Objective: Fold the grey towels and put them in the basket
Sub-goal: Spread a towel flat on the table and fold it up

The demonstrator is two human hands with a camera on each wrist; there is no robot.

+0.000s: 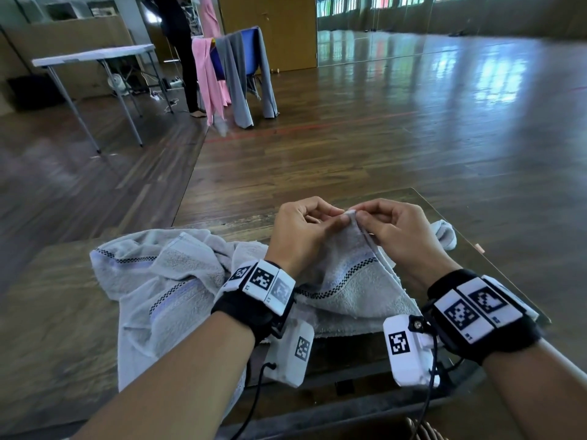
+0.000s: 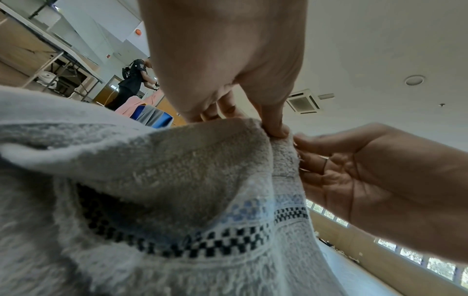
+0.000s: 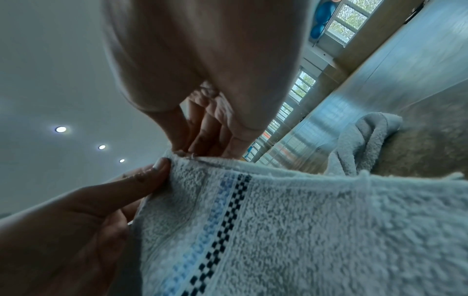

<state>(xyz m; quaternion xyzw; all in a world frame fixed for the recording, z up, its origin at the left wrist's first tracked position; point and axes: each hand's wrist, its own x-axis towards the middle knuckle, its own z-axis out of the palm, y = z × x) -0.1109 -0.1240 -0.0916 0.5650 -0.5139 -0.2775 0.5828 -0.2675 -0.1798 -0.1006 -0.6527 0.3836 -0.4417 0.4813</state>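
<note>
A grey towel (image 1: 355, 287) with a black checkered band lies rumpled on the dark table (image 1: 79, 312); its near corner is lifted. My left hand (image 1: 305, 230) pinches that corner between thumb and fingers. Right beside it my right hand (image 1: 394, 230) pinches the same corner. The left wrist view shows the left hand's thumb (image 2: 276, 128) on the towel (image 2: 177, 170) edge, with the right hand (image 2: 380, 180) next to it. From the right wrist the towel (image 3: 303, 220) hangs below my right hand (image 3: 202, 140), and the left hand's thumb (image 3: 142, 176) presses its edge. A wicker basket rim (image 1: 422, 430) peeks in at the bottom.
More grey towel (image 1: 446, 233) lies bunched at the table's far right edge. Across the wooden floor stands a blue chair (image 1: 241, 58) draped with grey and pink cloths, a person (image 1: 181, 42) beside it, and a white folding table (image 1: 95, 55) to the left.
</note>
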